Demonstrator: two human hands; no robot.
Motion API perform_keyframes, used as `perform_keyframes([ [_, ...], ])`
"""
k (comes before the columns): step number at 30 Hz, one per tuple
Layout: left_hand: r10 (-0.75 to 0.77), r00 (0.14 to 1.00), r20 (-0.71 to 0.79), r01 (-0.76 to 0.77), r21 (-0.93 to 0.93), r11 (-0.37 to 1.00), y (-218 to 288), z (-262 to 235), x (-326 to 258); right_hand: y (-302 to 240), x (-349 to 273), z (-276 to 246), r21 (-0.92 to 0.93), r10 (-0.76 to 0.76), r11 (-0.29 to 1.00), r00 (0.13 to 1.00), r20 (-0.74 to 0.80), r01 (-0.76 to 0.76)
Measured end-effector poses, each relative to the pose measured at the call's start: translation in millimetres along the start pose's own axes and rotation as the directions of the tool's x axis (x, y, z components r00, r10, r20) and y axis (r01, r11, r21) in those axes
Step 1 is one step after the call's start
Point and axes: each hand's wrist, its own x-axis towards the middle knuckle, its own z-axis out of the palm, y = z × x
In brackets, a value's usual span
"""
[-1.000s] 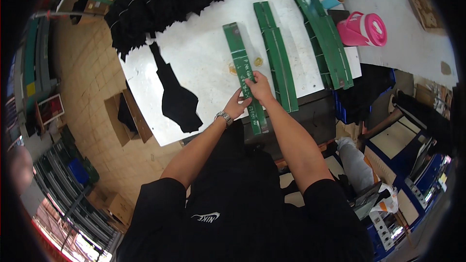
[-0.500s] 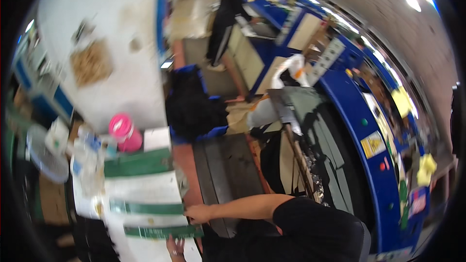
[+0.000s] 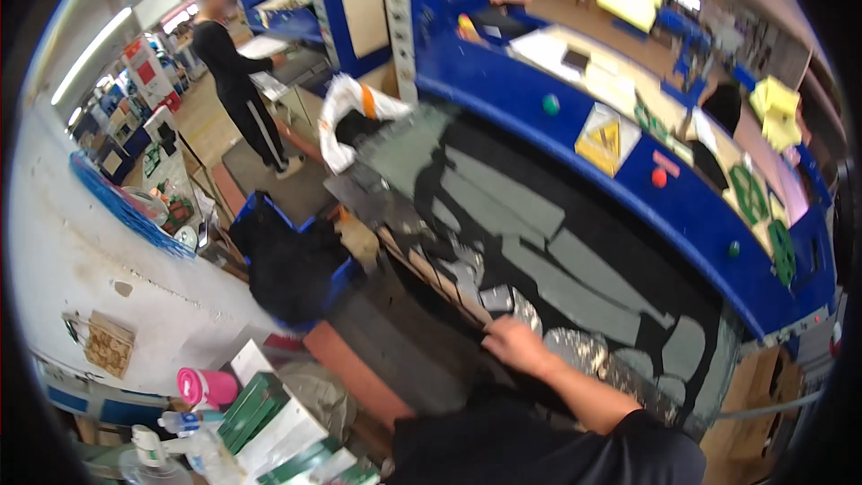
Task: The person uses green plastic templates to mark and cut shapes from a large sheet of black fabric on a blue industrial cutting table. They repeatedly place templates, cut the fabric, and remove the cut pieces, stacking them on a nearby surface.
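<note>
My right hand (image 3: 514, 341) is at the near edge of the blue machine's bed, its fingers curled downward. Their tips are hidden, so what they grip, if anything, cannot be made out. Just beyond it lies a small grey box-like object (image 3: 496, 298), beside a long brown strip (image 3: 435, 283) along the bed's edge. Flat grey-green cut pieces (image 3: 584, 274) lie over black material on the bed (image 3: 628, 238). My left hand is out of view. Green strips and panels (image 3: 254, 411) rest on the white table at the lower left.
A blue crate (image 3: 339, 283) heaped with black cloth (image 3: 292, 256) stands on the floor at the left. Beyond it a person (image 3: 235, 72) in dark clothes stands at another machine. A white sack (image 3: 337, 126) is at the bed's far-left corner; a pink container (image 3: 206, 386) stands on the white table.
My view has swung right, from the white table to the machine bed. My right hand has left the green strips and is at the bed's edge; my left hand has gone out of view.
</note>
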Motion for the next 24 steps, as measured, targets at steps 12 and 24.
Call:
perform_keyframes([
  [12, 0.125, 0.157, 0.980, -0.939, 0.109, 0.326, 107, 544, -197, 56, -77, -72, 0.252, 0.677, 0.734, 0.710, -0.195, -0.631],
  [24, -0.119, -0.024, 0.993, -0.869, -0.079, -0.489, 39, 933, -226, 181, -216, -143, 0.616, 0.864, 0.084, -0.251, -0.436, -0.783],
])
